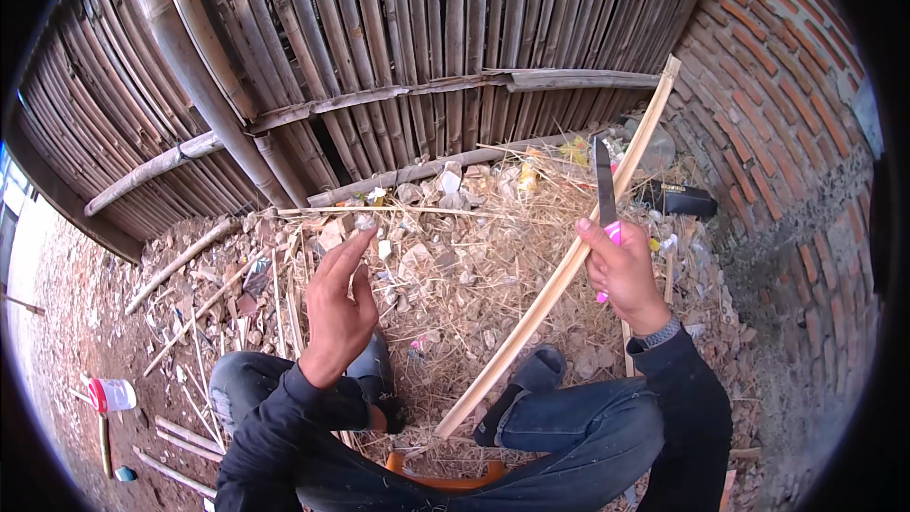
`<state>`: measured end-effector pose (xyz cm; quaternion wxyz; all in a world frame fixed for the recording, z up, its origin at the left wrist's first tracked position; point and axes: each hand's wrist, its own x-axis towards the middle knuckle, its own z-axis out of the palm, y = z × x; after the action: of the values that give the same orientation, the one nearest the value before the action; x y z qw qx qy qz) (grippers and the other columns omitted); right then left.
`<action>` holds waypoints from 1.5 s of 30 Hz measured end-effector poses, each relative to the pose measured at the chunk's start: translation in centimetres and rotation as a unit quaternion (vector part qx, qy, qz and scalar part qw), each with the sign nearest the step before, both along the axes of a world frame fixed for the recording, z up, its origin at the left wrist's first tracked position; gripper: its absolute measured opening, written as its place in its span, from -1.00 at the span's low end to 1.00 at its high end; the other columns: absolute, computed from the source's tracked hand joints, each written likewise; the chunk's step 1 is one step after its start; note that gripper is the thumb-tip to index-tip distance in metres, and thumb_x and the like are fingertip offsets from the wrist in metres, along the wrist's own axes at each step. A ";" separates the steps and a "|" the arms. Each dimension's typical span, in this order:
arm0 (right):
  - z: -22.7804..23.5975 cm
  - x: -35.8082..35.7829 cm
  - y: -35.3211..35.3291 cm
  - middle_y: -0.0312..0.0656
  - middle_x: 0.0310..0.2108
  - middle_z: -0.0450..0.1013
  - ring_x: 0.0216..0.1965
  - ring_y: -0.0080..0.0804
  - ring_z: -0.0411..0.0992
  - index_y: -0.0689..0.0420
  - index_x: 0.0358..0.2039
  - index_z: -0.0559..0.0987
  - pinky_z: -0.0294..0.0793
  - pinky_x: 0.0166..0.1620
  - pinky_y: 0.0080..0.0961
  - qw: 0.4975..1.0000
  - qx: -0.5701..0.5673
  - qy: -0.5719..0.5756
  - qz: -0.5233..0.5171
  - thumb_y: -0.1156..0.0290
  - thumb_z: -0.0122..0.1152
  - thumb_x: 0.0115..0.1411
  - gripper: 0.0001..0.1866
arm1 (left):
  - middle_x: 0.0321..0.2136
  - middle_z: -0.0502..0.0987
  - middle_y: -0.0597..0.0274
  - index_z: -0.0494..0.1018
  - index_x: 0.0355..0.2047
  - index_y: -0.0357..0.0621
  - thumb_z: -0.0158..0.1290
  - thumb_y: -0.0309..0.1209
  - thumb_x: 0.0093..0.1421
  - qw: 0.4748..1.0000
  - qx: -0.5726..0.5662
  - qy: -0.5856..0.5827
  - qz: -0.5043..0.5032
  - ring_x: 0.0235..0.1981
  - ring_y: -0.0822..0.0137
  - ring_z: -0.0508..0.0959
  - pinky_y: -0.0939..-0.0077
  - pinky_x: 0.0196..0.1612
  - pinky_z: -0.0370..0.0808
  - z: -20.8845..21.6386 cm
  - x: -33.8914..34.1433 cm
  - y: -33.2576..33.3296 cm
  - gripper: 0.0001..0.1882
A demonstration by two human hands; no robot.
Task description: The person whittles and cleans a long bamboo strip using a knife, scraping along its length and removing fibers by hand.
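Observation:
My right hand [627, 270] is closed around the pink handle of a knife [605, 175], its blade pointing up and away from me. A long, pale split bamboo strip [531, 322] slants from beside my right foot up toward the brick wall, passing behind the blade. It runs along the fingers of my right hand; whether they also grip it I cannot tell. On the left, my left hand [336, 308] is raised above my knee with nothing in it, the fingers stretched out and the thumb apart.
I sit on an orange stool [445, 482] over ground strewn with stones, straw and bamboo shavings. A bamboo fence [427, 19] stands ahead, a brick wall [796, 85] to the right. A black case [682, 199] lies by the wall; a red-and-white container [114, 395] sits far left near bamboo pieces.

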<state>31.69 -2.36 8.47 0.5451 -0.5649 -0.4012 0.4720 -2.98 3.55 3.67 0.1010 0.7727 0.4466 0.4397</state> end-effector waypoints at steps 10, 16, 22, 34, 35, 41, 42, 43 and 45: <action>0.1 0.6 0.2 -0.52 -0.74 0.14 -0.79 -0.73 0.08 0.01 -0.46 0.39 -0.03 -0.71 -0.62 0.995 0.048 0.040 -0.072 0.14 0.29 0.44 -0.61 | -0.22 0.70 -0.01 0.46 0.23 -0.28 0.04 -0.25 0.51 0.824 -0.427 0.024 -0.371 -0.16 0.19 0.72 0.34 -0.06 0.60 -1.4 1.5 -4.1 -0.57; 0.5 1.0 0.3 -0.53 -0.73 0.13 -0.77 -0.75 0.07 0.02 -0.39 0.42 -0.01 -0.70 -0.65 0.994 0.043 0.072 -0.074 0.08 0.23 0.47 -0.63 | -0.38 0.63 0.15 0.48 0.01 -0.29 -0.03 -0.22 0.55 0.774 -0.467 -0.033 -0.427 -0.35 0.33 0.64 0.38 -0.25 0.53 -2.8 2.4 -5.0 -0.67; 0.5 1.5 -0.3 -0.48 -0.70 0.18 -0.76 -0.71 0.08 0.08 -0.46 0.48 0.04 -0.67 -0.66 0.995 0.003 -0.066 -0.076 0.02 0.09 0.53 -0.53 | -0.59 0.41 0.36 0.43 -0.09 -0.22 -0.09 -0.11 0.58 0.715 -0.551 -0.050 -0.428 -0.58 0.49 0.41 0.46 -0.46 0.38 -1.9 2.7 -5.7 -0.63; 1.0 -6.6 -4.4 -0.04 -0.70 0.44 -0.66 0.01 0.48 0.23 -0.39 0.50 0.44 -0.50 -0.08 0.864 0.045 -0.463 0.191 0.03 0.03 0.50 -0.50 | -0.71 0.31 0.45 0.37 -0.21 -0.18 -0.15 -0.23 0.61 0.690 -0.607 -0.203 -0.338 -0.74 0.57 0.29 0.56 -0.63 0.23 -0.2 3.5 -5.0 -0.70; 0.7 -7.3 -4.8 0.00 -0.69 0.48 -0.64 0.08 0.53 0.24 -0.37 0.50 0.50 -0.50 -0.03 0.841 0.041 -0.489 0.229 -0.01 0.04 0.49 -0.49 | -0.70 0.32 0.44 0.39 -0.22 -0.18 -0.13 -0.22 0.60 0.720 -0.577 -0.184 -0.340 -0.72 0.56 0.31 0.54 -0.60 0.25 -0.1 3.7 -5.1 -0.70; -1.4 -7.8 -4.0 0.00 -0.66 0.52 -0.62 0.11 0.56 0.18 -0.37 0.51 0.55 -0.51 0.01 0.800 0.058 -0.565 0.192 -0.01 0.11 0.45 -0.53 | -0.67 0.36 0.39 0.44 -0.22 -0.19 -0.08 -0.20 0.58 0.802 -0.510 -0.115 -0.287 -0.66 0.49 0.36 0.45 -0.52 0.34 0.4 2.8 -5.6 -0.68; -1.4 -7.7 -3.6 -0.01 -0.62 0.55 -0.59 0.11 0.57 0.14 -0.37 0.52 0.56 -0.47 0.00 0.799 0.038 -0.570 0.186 0.01 0.17 0.42 -0.58 | -0.67 0.37 0.38 0.45 -0.21 -0.19 -0.08 -0.19 0.57 0.813 -0.508 -0.100 -0.265 -0.66 0.47 0.37 0.44 -0.50 0.36 0.4 2.6 -5.4 -0.68; -1.8 -7.5 -3.5 -0.02 -0.71 0.51 -0.64 0.10 0.56 0.16 -0.35 0.49 0.55 -0.53 0.01 0.795 0.065 -0.573 0.187 -0.06 0.05 0.46 -0.50 | -0.67 0.37 0.38 0.45 -0.21 -0.19 -0.08 -0.19 0.57 0.813 -0.508 -0.103 -0.265 -0.66 0.47 0.37 0.44 -0.50 0.36 0.5 2.6 -5.4 -0.68; -2.3 -8.2 -3.9 -0.01 -0.71 0.51 -0.64 0.09 0.56 0.16 -0.35 0.49 0.55 -0.53 0.01 0.790 0.069 -0.579 0.192 -0.06 0.05 0.47 -0.50 | -0.68 0.38 0.39 0.45 -0.23 -0.19 -0.09 -0.19 0.58 0.812 -0.513 -0.086 -0.263 -0.66 0.48 0.38 0.45 -0.50 0.35 0.5 2.4 -5.2 -0.66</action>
<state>23.50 -6.27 6.14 0.1469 -0.6043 -0.7735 0.1227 -0.57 -1.65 4.20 0.6328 0.6555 0.3764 0.1683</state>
